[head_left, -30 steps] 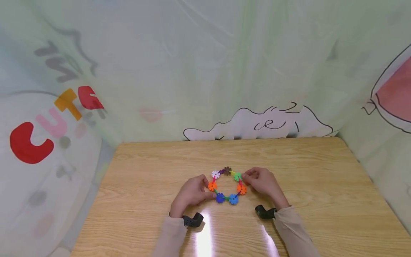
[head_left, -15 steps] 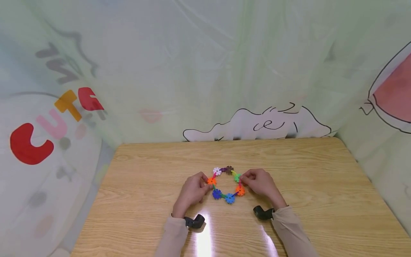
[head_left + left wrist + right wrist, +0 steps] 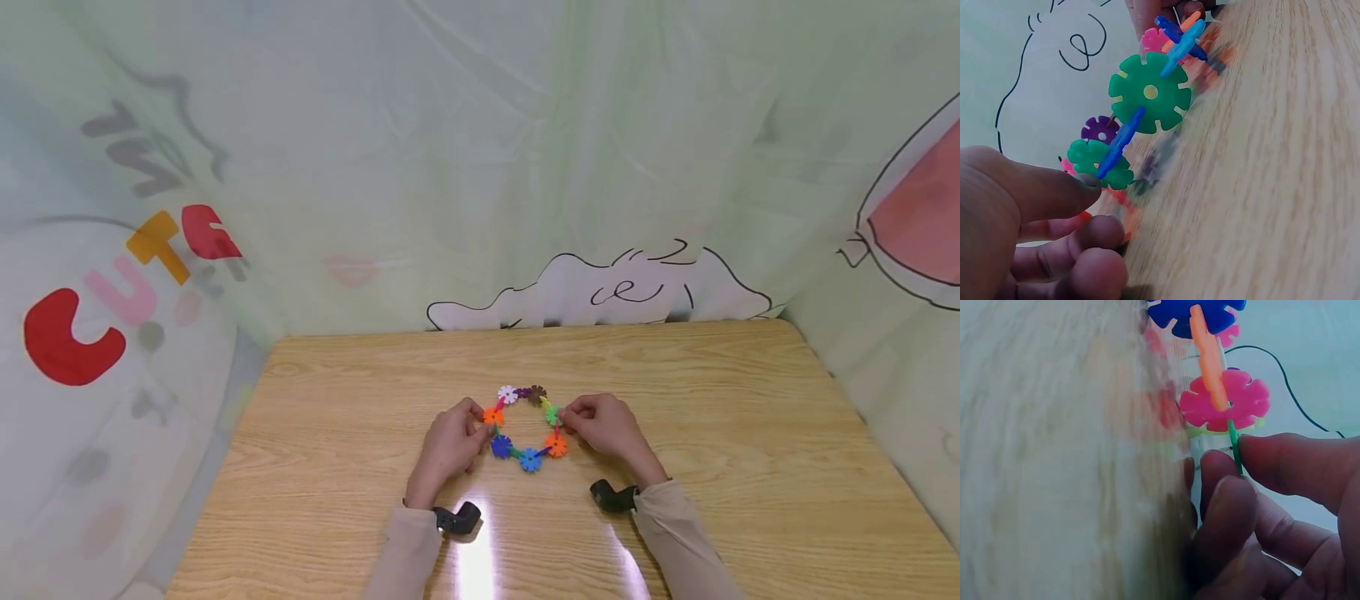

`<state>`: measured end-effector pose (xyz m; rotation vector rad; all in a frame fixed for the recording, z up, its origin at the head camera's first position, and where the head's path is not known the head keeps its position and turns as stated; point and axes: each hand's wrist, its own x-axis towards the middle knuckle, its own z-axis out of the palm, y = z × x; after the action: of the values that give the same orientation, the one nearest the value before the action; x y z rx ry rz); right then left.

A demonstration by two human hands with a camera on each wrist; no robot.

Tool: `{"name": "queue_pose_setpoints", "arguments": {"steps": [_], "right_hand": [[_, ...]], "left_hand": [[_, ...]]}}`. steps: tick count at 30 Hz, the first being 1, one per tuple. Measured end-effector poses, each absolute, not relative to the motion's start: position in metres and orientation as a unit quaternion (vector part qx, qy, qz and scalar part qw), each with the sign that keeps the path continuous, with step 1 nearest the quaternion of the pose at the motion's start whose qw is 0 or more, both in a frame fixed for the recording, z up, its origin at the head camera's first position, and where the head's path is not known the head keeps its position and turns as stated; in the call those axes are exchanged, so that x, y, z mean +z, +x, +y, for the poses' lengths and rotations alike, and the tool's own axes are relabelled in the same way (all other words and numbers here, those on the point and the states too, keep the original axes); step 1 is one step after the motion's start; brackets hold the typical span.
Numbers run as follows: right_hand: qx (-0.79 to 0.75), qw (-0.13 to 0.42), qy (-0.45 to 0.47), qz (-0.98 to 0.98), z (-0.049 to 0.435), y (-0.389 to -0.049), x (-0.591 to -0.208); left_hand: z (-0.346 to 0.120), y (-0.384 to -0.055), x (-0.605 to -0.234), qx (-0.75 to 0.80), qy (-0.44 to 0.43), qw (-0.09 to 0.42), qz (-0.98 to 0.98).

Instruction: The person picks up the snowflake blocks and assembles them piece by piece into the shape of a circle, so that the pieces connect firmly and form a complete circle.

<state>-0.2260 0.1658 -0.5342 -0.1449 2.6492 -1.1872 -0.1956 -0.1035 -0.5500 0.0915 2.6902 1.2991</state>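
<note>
A ring of slotted plastic snowflake discs [image 3: 529, 459], linked edge to edge in many colours, lies between both hands in the head view. My left hand [image 3: 452, 440] pinches its left side at an orange disc [image 3: 492, 416]. In the left wrist view, the left thumb [image 3: 1079, 187] presses a green disc [image 3: 1085, 156] beside a blue one. My right hand [image 3: 609, 427] pinches a light green disc [image 3: 553, 416] on the ring's right side. That disc appears edge-on between thumb and finger in the right wrist view, joined to a pink disc [image 3: 1235, 400].
The ring is close over a wooden table [image 3: 337, 417]. Behind the table hangs a pale printed curtain [image 3: 480, 167] with letters and line drawings. A black wrist camera [image 3: 459, 518] sits at the left cuff, another camera [image 3: 613, 497] at the right.
The ring has turned slightly clockwise, its near side shifting left and away from me. My left hand has moved forward, its thumb leaving the blue disc's side for the orange disc.
</note>
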Motion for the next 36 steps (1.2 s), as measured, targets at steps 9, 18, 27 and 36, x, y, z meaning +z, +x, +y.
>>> {"name": "queue_pose_setpoints", "arguments": {"steps": [9, 18, 27, 36], "right_hand": [[-0.457, 0.104, -0.027, 0.883, 0.164, -0.233, -0.547], [-0.644, 0.119, 0.032, 0.755, 0.171, -0.238, -0.545], [-0.449, 0.207, -0.069, 0.867, 0.191, -0.231, -0.521], [-0.425, 0.162, -0.108, 0.884, 0.182, -0.229, -0.527]], "left_hand": [[-0.106, -0.196, -0.554, 0.440, 0.048, 0.063, 0.895], [-0.121, -0.193, -0.541, 0.440, 0.087, 0.170, 0.877], [-0.122, -0.199, -0.541, 0.414, 0.049, 0.008, 0.909], [-0.105, -0.198, -0.546, 0.391, 0.091, 0.008, 0.916]]}}
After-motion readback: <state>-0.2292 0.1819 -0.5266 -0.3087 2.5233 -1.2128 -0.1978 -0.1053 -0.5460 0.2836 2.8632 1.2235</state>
